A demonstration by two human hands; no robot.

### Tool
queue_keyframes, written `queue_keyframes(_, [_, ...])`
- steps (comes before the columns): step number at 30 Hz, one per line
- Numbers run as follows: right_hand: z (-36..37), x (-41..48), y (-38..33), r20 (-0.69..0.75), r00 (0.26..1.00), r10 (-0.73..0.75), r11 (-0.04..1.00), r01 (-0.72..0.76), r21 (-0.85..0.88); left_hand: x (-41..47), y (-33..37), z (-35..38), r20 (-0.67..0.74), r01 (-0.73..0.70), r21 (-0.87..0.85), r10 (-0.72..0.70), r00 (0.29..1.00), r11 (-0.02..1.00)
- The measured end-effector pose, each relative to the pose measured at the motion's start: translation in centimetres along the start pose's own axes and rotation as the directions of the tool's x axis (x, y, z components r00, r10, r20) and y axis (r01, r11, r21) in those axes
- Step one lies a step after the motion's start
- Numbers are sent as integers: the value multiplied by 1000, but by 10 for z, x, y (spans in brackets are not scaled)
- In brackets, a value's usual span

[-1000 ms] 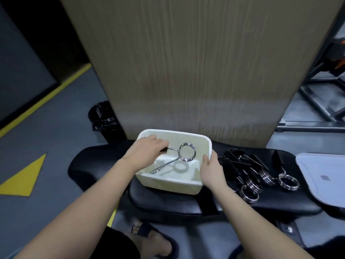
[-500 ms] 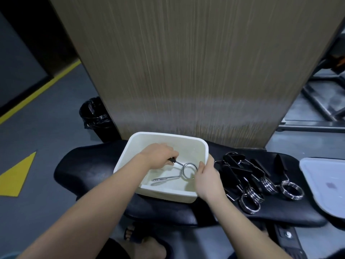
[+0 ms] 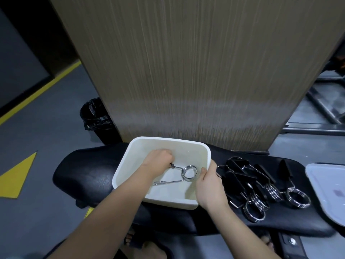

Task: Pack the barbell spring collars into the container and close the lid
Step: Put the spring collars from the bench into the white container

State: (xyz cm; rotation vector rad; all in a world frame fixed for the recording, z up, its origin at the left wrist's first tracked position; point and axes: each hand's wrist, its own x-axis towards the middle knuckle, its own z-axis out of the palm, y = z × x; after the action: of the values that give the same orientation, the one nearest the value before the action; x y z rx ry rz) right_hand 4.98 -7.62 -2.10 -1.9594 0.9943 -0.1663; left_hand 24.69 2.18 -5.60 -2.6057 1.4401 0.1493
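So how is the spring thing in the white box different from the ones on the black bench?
The collar in the container lies alone inside the white container, while the pile of collars sits outside on the black bench. The left hand grips that collar's handle; no hand touches the pile. Its full shape shows, while the piled ones overlap and tangle. Both have shiny metal coils and dark handle grips.

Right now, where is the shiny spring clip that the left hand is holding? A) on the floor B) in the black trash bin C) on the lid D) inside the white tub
D: the left hand holds the spring clip by its black handle down inside the white tub, while the right hand grips the tub's edge.
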Motion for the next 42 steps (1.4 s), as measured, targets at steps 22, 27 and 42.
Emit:
queue_keyframes(22, [-42, -12, 30, -392, 890, -232, 965, 260, 19, -113, 116, -38, -118, 319, -288, -364, 924, 903])
queue_keyframes(27, [-93, 21, 85, -485, 859, -161, 985, 107, -137, -102, 116, -40, -97, 344, -302, -387, 917, 889])
queue_keyframes(42, [-128, 69, 115, -262, 937, -232, 972, 213, -99, -76, 157, -51, -95, 262, -267, -295, 951, 928])
